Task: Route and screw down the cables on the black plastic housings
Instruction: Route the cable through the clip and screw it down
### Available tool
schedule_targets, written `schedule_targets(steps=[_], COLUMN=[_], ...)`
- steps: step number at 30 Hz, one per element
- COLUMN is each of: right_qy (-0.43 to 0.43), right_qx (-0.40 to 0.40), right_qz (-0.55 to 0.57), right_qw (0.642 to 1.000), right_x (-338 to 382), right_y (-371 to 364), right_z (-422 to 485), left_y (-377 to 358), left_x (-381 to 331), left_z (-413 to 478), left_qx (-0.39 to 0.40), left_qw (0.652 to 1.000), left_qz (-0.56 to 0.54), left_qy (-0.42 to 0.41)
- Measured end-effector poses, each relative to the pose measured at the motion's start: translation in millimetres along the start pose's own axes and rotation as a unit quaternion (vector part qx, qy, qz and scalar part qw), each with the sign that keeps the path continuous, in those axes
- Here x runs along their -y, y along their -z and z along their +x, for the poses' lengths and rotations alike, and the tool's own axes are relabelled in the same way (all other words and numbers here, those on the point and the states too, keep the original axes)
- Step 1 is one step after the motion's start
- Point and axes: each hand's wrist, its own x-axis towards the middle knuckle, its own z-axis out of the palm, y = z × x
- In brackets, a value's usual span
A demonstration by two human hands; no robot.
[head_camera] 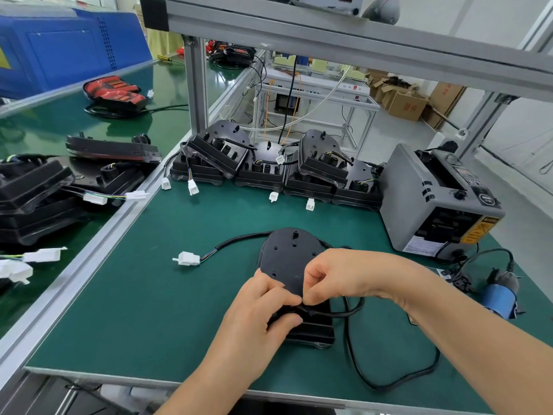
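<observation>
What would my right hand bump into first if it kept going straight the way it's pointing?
Your right hand points leftward over the black housing, pinching the cable. Going straight on, it would most likely meet your left hand first, right at its fingertips, though depth is hard to judge.

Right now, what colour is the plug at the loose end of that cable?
The plug is white, seen best in the head view.

A housing is lying on the mat, its cable looping off to its right; other housings are sitting behind, a dispenser standing right of them.
</observation>
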Motion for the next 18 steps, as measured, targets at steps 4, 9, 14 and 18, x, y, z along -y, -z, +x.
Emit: schedule_targets(steps=[4,9,14,18], right_qy=[-0.017,-0.013,-0.014,-0.014], right_qx=[0.03,0.055,0.057,0.053], right_qz=[-0.035,-0.037,0.012,0.031], right_qw=[0.999,0.998,0.998,0.998], right_x=[4.9,7.9,5.3,4.2], right_y=[3.6,7.7,7.6,6.8], right_z=[4.1,7.9,8.0,6.5], left_y=[3.0,7.3,6.8,6.6], left_x=[-1.9,1.9,-2.1,-1.9], left_z=[0.9,2.4,2.7,2.4], left_qx=[0.001,-0.012,0.01,0.007], left_qw=[0.998,0.974,0.954,0.938], left_qz=[0.048,0.141,0.224,0.261], left_qy=[-0.051,-0.175,-0.201,-0.227])
